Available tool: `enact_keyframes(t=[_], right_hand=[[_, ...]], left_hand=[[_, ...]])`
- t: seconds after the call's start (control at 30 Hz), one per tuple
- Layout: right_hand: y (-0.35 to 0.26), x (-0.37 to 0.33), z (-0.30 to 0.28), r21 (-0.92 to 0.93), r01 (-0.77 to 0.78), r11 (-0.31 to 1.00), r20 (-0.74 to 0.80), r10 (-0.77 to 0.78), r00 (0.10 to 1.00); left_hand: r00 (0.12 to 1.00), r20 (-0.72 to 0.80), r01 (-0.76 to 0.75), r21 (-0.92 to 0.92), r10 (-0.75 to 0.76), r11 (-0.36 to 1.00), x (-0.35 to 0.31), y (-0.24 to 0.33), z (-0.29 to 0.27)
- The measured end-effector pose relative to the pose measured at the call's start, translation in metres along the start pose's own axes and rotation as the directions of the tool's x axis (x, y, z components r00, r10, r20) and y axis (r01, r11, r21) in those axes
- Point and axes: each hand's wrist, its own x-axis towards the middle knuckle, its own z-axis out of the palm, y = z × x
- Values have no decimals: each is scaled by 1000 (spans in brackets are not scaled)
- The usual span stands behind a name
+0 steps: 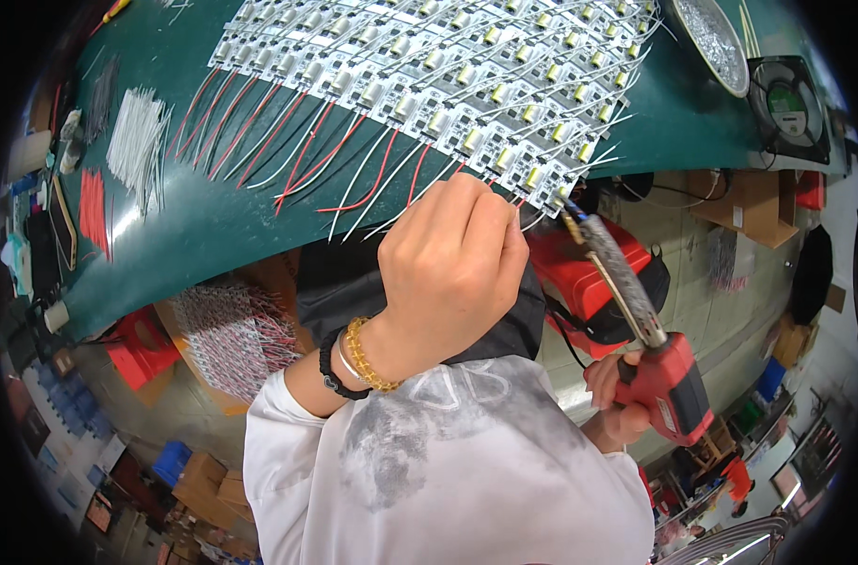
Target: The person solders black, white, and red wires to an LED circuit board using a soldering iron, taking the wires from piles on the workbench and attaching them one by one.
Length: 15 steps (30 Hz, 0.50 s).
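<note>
A sheet of white circuit boards (429, 71) with rows of yellowish components lies on the green table, red, white and black wires trailing off its near edge. At its near right corner, my left hand (455, 259) is closed in a pinch beside the wires; what the fingers hold is hidden. My right hand (617, 400) grips a red and black soldering gun (669, 386) by its handle. Its metal barrel slants up and left, and the tip comes to the corner board, close to my left fingers. Whether the tip touches is blurred.
On the green table (193, 235) lie bundles of white wires (139, 141) and red wires (94, 209). A round metal dish (711, 42) and a black fan (788, 108) stand at the far right. Below are a red stool (142, 348) and a box of wired boards (236, 339).
</note>
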Motion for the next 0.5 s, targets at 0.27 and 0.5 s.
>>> enact_keyframes(t=[0.27, 0.5], right_hand=[[-2, 30, 33, -40, 138, 990, -115, -141, 983], [21, 50, 12, 121, 219, 968, -202, -192, 960]], left_hand=[[999, -54, 0, 31, 1, 1000, 5, -4, -8], [976, -194, -70, 165, 102, 984, 0, -33, -75]])
